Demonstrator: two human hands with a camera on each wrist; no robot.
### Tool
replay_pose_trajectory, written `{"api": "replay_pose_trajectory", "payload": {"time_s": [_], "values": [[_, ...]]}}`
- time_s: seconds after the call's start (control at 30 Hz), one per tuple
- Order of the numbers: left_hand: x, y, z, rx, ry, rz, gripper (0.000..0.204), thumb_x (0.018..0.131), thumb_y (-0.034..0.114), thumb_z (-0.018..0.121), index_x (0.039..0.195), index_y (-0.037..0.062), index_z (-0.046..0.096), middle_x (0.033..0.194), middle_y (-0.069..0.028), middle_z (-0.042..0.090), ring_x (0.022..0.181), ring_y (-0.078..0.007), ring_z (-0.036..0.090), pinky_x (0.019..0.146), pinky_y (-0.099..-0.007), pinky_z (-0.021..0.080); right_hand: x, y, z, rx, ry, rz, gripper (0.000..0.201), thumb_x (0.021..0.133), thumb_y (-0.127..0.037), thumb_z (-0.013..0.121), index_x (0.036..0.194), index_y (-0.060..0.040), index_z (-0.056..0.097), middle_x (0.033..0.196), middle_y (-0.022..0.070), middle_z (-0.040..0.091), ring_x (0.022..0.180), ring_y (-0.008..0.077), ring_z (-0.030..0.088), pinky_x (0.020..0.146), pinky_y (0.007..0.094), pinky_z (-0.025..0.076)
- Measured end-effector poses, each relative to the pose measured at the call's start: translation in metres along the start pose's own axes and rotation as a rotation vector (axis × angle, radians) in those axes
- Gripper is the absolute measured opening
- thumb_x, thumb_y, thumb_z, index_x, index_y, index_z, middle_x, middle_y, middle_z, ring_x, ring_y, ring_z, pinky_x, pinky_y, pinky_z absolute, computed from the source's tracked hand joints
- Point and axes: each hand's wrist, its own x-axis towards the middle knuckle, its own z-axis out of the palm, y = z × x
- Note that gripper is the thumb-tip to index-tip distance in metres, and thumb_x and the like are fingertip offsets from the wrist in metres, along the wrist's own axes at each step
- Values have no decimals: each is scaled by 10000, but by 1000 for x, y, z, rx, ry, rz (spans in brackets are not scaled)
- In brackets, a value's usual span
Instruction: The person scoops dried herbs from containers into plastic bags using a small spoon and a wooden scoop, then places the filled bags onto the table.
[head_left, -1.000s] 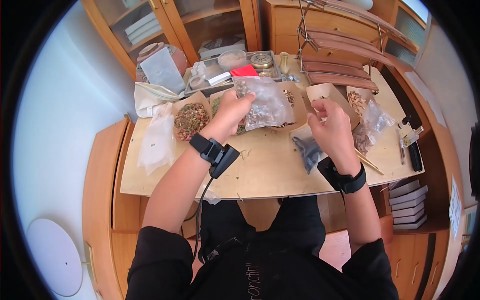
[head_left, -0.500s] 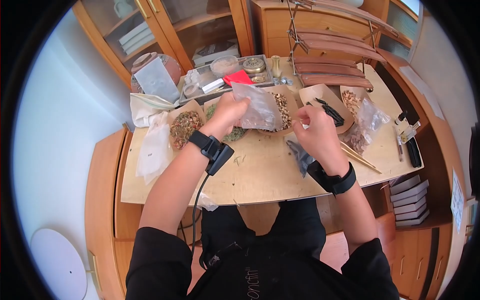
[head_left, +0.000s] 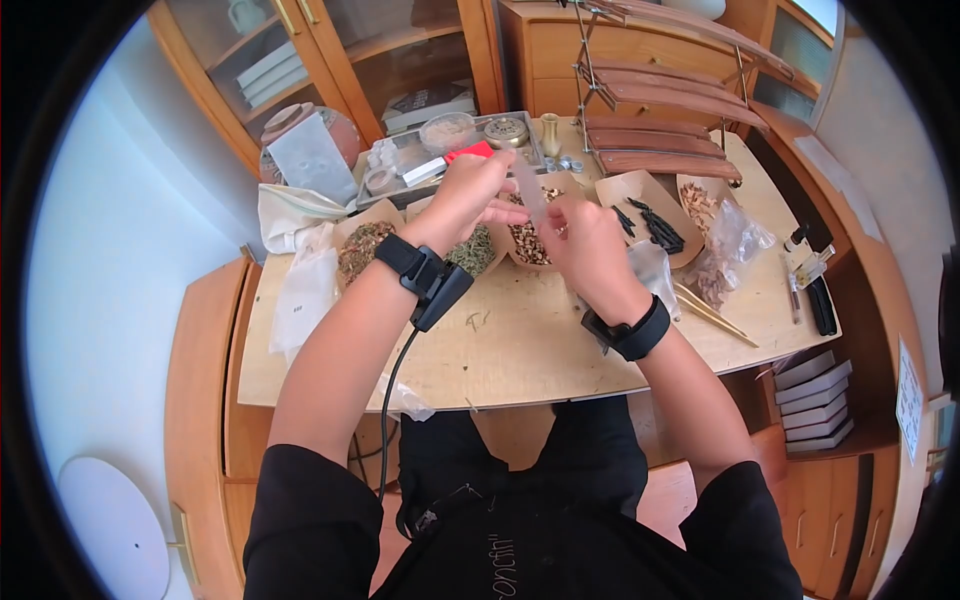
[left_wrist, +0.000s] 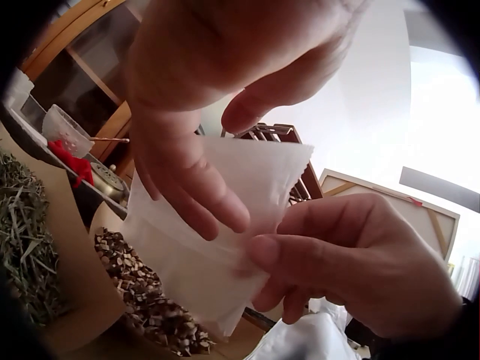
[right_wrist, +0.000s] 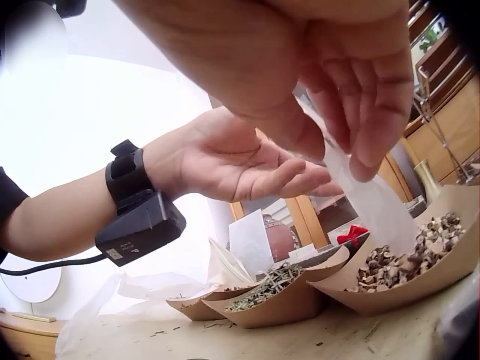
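Observation:
A flat, translucent white bag (head_left: 530,190) stands edge-on between my hands, above the tray of brown-and-cream chips (head_left: 530,242). My right hand (head_left: 597,255) pinches its edge between thumb and fingers; the left wrist view shows the pinch at the bag's side (left_wrist: 184,259). My left hand (head_left: 465,200) is on the other side, fingers extended and palm turned up in the right wrist view (right_wrist: 232,157). Its fingers (left_wrist: 199,187) lie against or just in front of the bag; contact is unclear. Whether the bag holds anything cannot be told.
Paper trays hold green herb (head_left: 475,250), a reddish mix (head_left: 365,250), black pieces (head_left: 660,232) and pale shavings (head_left: 697,205). Behind are a grey tray (head_left: 400,150) and wooden rack (head_left: 665,130). Brass-coloured tongs (head_left: 715,315) and a clear bag (head_left: 652,268) lie at right.
My left hand has let go of the clear bag it held and turned its fingers outward. My right hand has moved left and now pinches the white bag. A clear bag shows beside my right wrist.

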Motion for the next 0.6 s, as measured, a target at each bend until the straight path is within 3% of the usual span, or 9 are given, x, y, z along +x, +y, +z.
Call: {"api": "replay_pose_trajectory", "payload": {"time_s": [0.1, 0.2, 0.3, 0.53, 0.6], "values": [[-6, 8, 5, 32, -4, 1, 596, 957, 363, 486, 1311, -100, 365, 1319, -288, 375, 927, -423, 639, 790, -428, 575, 1, 2, -3, 2, 60, 28, 135, 777, -76, 656, 805, 56, 638, 717, 252, 625, 683, 387, 648, 629, 431, 523], [-11, 10, 13, 12, 41, 21, 617, 956, 375, 482, 1316, -107, 347, 1331, -280, 354, 934, -421, 632, 790, -435, 574, 0, -1, -3, 25, 119, 80, 123, 793, -68, 644, 804, 55, 640, 729, 249, 630, 692, 384, 651, 635, 423, 523], [-13, 9, 15, 37, -96, 31, 673, 949, 401, 486, 1329, -125, 306, 1316, -273, 364, 935, -411, 622, 792, -446, 573, -2, -4, -2, 111, 121, 14, 114, 797, -56, 640, 803, 57, 640, 725, 249, 628, 684, 389, 646, 628, 421, 517], [-21, 14, 17, 17, -35, 19, 678, 933, 407, 499, 1335, -109, 320, 1324, -265, 349, 931, -408, 612, 784, -450, 572, -2, -7, 0, 24, 139, -21, 97, 795, -39, 636, 817, 54, 624, 724, 239, 622, 676, 392, 635, 618, 436, 501], [-26, 16, 18, 1, -17, 26, 634, 926, 405, 505, 1300, -93, 389, 1265, -240, 434, 929, -375, 624, 783, -442, 575, -2, -10, 0, 11, 133, -11, 91, 789, -36, 636, 814, 50, 621, 737, 234, 622, 689, 390, 634, 623, 439, 502]]}}
